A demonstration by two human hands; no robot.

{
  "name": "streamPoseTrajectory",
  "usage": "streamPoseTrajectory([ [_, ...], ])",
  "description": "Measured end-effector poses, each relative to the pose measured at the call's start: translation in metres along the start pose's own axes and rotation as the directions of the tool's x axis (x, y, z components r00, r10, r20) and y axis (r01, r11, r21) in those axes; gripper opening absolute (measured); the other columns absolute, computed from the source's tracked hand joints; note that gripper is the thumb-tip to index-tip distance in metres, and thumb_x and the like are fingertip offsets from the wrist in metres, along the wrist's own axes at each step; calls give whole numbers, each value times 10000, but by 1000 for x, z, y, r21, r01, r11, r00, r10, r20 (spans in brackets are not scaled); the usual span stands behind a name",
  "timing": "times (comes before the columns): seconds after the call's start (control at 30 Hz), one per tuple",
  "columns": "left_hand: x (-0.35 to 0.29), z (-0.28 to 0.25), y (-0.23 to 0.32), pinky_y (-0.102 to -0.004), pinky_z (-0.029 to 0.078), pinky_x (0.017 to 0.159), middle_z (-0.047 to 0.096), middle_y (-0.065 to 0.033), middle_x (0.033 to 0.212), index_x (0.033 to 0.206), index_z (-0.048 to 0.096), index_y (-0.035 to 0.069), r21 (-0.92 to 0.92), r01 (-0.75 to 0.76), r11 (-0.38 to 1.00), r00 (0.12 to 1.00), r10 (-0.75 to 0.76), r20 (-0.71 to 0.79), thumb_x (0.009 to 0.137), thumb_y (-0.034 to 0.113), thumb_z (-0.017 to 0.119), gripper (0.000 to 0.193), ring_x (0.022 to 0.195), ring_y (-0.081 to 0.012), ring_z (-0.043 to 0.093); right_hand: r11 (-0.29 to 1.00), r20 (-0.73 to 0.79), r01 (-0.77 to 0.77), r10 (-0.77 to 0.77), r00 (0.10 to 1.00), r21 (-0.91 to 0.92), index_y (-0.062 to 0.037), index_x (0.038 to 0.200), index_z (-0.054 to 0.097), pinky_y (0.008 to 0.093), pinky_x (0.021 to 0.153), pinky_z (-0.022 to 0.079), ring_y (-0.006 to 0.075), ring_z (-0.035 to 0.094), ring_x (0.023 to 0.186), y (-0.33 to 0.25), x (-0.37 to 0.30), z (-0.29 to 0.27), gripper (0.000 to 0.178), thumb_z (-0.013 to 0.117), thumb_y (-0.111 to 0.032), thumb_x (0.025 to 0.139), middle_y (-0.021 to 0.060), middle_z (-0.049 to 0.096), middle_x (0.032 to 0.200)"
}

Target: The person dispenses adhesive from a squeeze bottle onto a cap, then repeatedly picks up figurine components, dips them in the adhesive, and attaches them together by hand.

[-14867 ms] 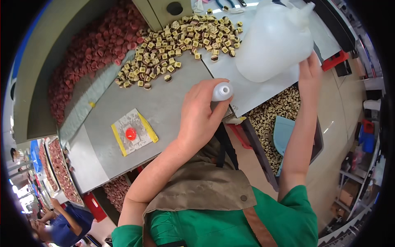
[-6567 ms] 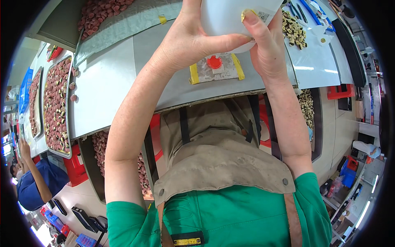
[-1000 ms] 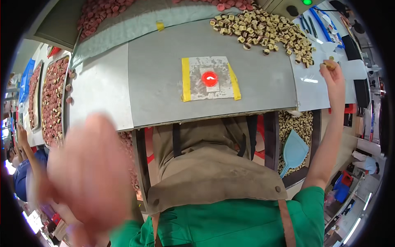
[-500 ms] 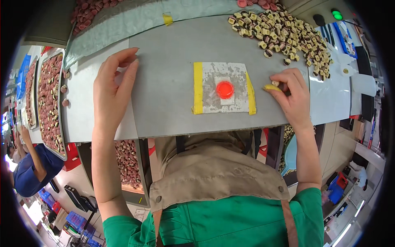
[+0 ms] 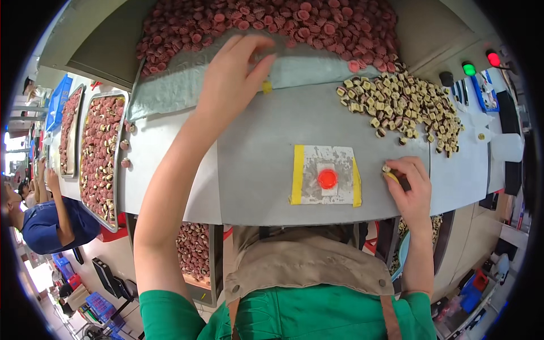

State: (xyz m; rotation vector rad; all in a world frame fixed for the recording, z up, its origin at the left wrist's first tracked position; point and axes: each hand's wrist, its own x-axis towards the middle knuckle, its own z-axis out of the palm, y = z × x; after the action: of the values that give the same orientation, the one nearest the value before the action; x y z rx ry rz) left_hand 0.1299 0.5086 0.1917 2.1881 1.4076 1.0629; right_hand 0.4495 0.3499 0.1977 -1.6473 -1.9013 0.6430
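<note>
My left hand [image 5: 235, 76] is stretched over the pale green cloth [image 5: 175, 76], its thumb and fingers apart with nothing between them. Its fingertips are just short of a heap of small pink, ridged, cup-shaped pieces [image 5: 272, 25]. Low over the right of the table, my right hand [image 5: 412, 190] pinches a small cream-and-dark block [image 5: 386, 169]; something yellow covers the thumb tip. To the left of that hand, a round red holder [image 5: 327, 179] sits on a worn white sheet [image 5: 343, 158] edged with yellow tape.
Cream-and-dark blocks [image 5: 402, 105] lie heaped at the back right. Left, a metal tray [image 5: 117, 164] carries many pink-and-cream pieces, a few loose beside it. Metal side panels [image 5: 102, 39] flank the pink heap. A co-worker in dark blue [image 5: 54, 226] is at far left.
My left hand has moved forward and right, from the table's left side to the pink heap. My right hand still pinches its block. The view has tipped up, showing more of the heap.
</note>
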Motion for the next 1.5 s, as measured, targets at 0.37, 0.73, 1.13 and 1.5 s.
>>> streamPoseTrajectory([
  [0.37,-7,23,-24,-424,476,806,645,-198,974,1121,592,6,235,-81,969,987,110,-115,877,191,610,306,925,-355,602,985,66,116,-108,992,-124,-6,1030,639,282,739,487,193,610,839,-7,-5,23,197,612,0,835,92,626,965],
  [0.73,-188,0,53,-257,472,845,611,-55,1067,1219,564,-12,-966,256,42,826,-528,196,961,163,569,313,942,-136,601,894,200,435,-409,890,-106,-20,1023,644,317,739,482,261,595,852,-70,-23,69,217,618,13,810,118,595,943],
  [1.13,-207,12,61,-262,447,877,582,-41,1132,1265,528,34,-950,271,-154,843,-438,312,973,210,554,342,1007,-122,564,849,225,511,-475,851,-138,-25,1011,643,366,737,485,285,588,849,-85,-23,109,256,670,17,760,110,591,929],
  [1.5,-202,1,62,-248,437,881,585,-33,1125,1306,496,40,-907,263,-328,842,-382,382,987,213,523,364,1000,-102,559,798,252,554,-500,828,-237,-24,986,631,389,719,474,300,577,835,-102,-23,97,259,676,19,735,114,579,910],
])
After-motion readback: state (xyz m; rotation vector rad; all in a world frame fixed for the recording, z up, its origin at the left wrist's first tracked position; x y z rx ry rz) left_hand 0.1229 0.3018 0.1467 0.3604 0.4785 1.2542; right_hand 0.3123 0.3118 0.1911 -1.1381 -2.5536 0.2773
